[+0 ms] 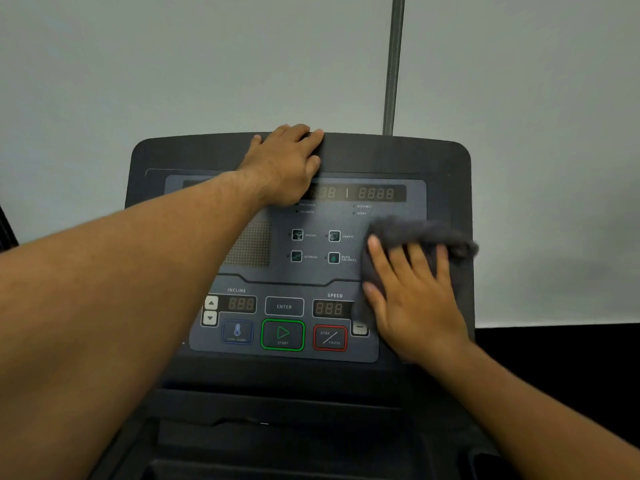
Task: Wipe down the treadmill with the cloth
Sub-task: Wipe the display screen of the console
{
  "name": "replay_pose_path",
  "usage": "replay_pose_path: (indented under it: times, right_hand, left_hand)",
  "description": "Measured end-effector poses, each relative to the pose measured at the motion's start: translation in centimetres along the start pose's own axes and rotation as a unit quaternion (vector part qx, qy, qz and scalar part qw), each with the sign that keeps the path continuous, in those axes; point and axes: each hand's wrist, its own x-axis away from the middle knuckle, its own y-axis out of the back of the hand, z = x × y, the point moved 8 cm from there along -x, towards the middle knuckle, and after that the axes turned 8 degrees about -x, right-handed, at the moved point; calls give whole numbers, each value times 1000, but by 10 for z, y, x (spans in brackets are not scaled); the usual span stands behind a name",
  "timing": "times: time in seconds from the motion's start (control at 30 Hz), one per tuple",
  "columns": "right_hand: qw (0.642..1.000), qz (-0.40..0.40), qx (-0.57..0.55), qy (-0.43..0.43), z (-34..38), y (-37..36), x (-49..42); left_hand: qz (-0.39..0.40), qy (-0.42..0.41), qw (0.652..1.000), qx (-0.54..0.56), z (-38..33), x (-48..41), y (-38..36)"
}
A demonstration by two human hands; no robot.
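Head view puts you square to the treadmill console, and your right hand is the one working. Its fingers are straight and spread, palm down, pinning the cloth against the panel's right edge, at about 3 o'clock from the panel's middle. You are pressing it, not pinching it. The cloth is bunched into a dark grey roll whose long axis runs roughly 9 to 3 o'clock. Most of it shows past your fingertips, at 12 o'clock from the hand, and its right end reaches the console's side. The next stroke, as I judge it, turns on one thing: nearly all of the panel's face lies toward 9 o'clock from that hand. A sweep that way would drag the roll end-on and cover a narrow band, while a pull toward 6 o'clock would use its full length. Your left hand rests at 12 o'clock on the top bezel, fingers together and fairly straight, holding nothing. It is well apart from the cloth, so the right hand is the nearer one. Your left forearm crosses the panel's left half from 7 o'clock and would have to lift clear. By count you have one console, one cloth and two hands. On the lower band sit one START key, one STOP key, one ENTER key and two incline arrows, with four program keys above them. One grey pole stands behind at 1 o'clock.
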Motion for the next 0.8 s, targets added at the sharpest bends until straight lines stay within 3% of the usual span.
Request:
replay_pose_path:
  times: [0.07,0.17,0.3,0.4,0.6,0.73,0.8]
  right_hand:
    - [998,37,10,46,-1,-6,22]
    - [995,41,52,76,-24,9,-14]
    - [999,1,39,-22,-56,43,-113]
    - [998,-2,49,-47,-51,42,-132]
    - [1000,-10,28,5,-3,7,-35]
    - [990,85,19,107,16,-24,60]
    - [979,121,39,156,-1,-22,67]
  left_hand:
    - [-1,0,1000,3,0,0,0]
    - [-2,4,1000,10,-1,1,0]
    - [-7,5,1000,3,1,0,-1]
    - [-12,6,1000,-6,3,-2,-2]
    - [-16,4,1000,-10,2,-2,-1]
    - [-9,6,1000,-9,-1,0,1]
    - [-3,8,1000,-14,-3,0,1]
